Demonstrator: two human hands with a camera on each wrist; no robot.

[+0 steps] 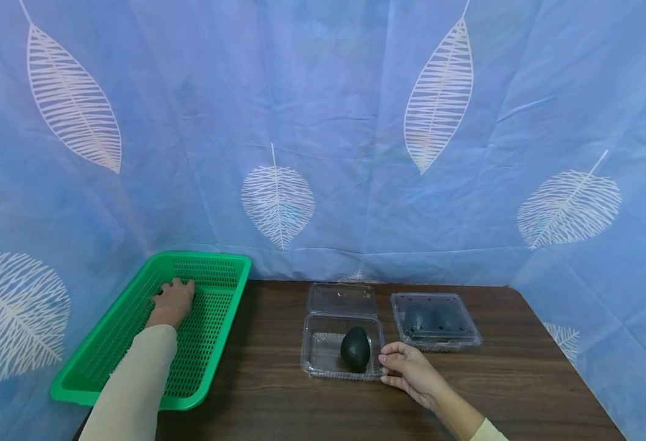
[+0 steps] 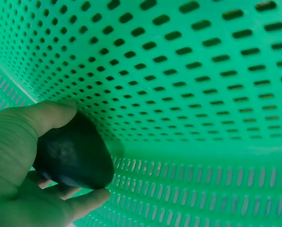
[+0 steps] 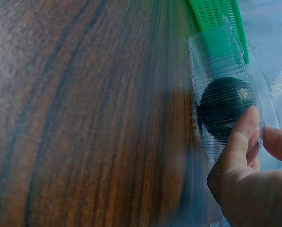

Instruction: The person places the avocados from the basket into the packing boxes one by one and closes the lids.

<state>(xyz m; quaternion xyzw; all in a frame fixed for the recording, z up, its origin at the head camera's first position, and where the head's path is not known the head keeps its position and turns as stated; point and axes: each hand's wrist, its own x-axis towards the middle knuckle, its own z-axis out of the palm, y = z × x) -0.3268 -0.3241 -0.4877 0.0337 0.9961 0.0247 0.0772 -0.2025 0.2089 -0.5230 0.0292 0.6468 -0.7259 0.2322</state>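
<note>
My left hand (image 1: 173, 303) reaches down inside the green plastic basket (image 1: 226, 343). In the left wrist view its thumb and fingers are curled round a dark avocado (image 2: 74, 151), close to the perforated basket wall. My right hand (image 1: 411, 370) pinches the right side wall of a clear plastic clamshell box (image 1: 320, 361), with fingers on both sides of the edge. The box stands with its lid (image 1: 342, 299) laid back, and one dark avocado (image 1: 355, 350) sits in its right half. Through the clear wall that avocado also shows in the right wrist view.
A second clear clamshell box (image 1: 436, 337), lid down over dark avocados, stands at the right on the dark wooden table (image 1: 510, 367). Behind the table hangs a blue cloth (image 1: 350, 202) with white leaf prints, right along the back edge.
</note>
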